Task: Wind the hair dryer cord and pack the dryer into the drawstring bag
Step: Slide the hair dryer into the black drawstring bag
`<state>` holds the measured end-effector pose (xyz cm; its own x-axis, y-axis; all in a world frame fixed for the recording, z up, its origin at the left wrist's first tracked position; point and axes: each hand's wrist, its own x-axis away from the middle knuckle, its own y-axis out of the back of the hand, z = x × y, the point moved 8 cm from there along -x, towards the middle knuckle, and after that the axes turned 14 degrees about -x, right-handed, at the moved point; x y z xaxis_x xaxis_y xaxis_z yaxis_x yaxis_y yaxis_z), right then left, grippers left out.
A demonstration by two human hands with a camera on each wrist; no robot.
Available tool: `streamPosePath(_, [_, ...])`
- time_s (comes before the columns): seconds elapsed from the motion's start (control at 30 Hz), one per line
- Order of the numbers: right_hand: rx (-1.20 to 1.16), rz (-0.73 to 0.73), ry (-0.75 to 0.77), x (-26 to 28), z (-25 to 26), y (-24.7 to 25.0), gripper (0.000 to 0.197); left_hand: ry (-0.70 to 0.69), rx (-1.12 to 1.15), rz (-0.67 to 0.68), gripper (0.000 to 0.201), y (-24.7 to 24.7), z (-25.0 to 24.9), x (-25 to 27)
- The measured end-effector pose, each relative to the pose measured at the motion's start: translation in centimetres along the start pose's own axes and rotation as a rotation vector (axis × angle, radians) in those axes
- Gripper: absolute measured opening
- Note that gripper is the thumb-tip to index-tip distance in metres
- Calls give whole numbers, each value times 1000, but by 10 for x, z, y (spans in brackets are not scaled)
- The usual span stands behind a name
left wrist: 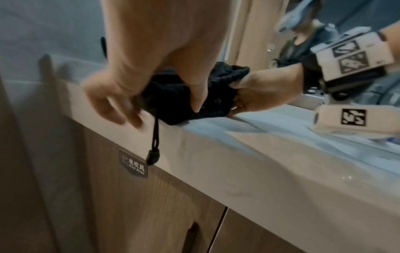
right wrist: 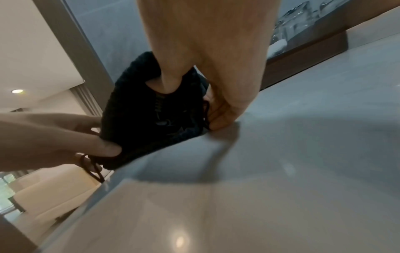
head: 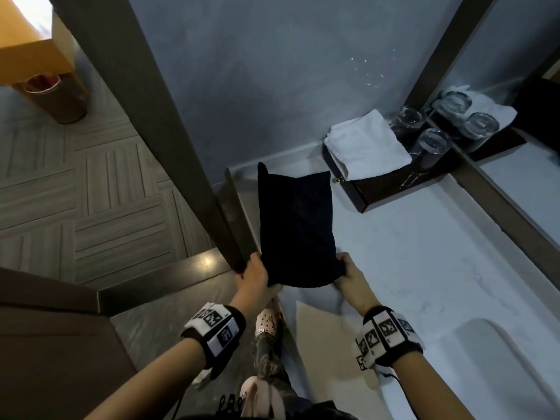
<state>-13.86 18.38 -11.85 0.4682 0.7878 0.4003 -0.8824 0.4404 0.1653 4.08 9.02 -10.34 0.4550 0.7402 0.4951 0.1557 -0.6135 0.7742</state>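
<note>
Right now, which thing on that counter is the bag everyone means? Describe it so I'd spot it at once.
Start at the pale stone counter under the mirror. At its left end, by the dark door frame, lies the black drawstring bag, its near end held by the left hand and right hand. Unlike the white folded towel and clear glasses behind it, it is soft, dark cloth.

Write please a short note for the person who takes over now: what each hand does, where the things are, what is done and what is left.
Left hand: grips the left side of the mouth of the black fabric drawstring bag.
Right hand: grips the right side of the mouth.
The bag lies on the pale stone counter, mouth at the front edge; a black drawstring with toggle hangs over the edge.
Done: the bag looks filled; the dryer itself is not visible.
Left: probably pull the drawstring tight.
</note>
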Motion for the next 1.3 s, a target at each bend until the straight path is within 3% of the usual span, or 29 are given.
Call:
streamPosePath(0.07, [10, 17, -36, -1, 2, -8, 25, -33, 33, 75, 46, -7, -1, -1])
streamPosePath(0.2, [-4, -95, 20, 4, 29, -1, 17, -53, 100, 67, 19, 7, 6, 2])
streamPosePath(0.33, [34, -65, 141, 4, 96, 15, 14, -103, 323, 94, 18, 63, -8, 5])
streamPosePath(0.4, [7, -53, 201, 3, 138, 22, 17, -181, 382, 24, 19, 105, -23, 2])
streamPosePath(0.5, [-157, -79, 248, -1, 190, 35, 23, -223, 557, -82, 17, 159, -39, -6])
streamPosePath(0.63, [-383, -17, 243, -8, 221, 32, 16, -272, 682, -121, 30, 191, -55, -16])
streamPosePath(0.8, [-799, -56, 268, -18, 207, 31, 19, -284, 829, -174, 30, 190, -64, -22])
streamPosePath(0.93, [-849, -160, 212, -25, 166, 34, 19, -311, 807, -124, 29, 154, -55, -18])
streamPosePath(1.07, [-756, -197, 137, -29, 126, 36, 18, -305, 679, 2, 31, 113, -45, -13])
streamPosePath(1.17, [-705, -129, 32, -21, 93, 33, 12, -310, 592, 55, 33, 85, -28, -5])
streamPosePath(1.3, [-466, -68, -154, 2, 47, 29, 19, -178, 505, 211, 44, 47, 8, 5])
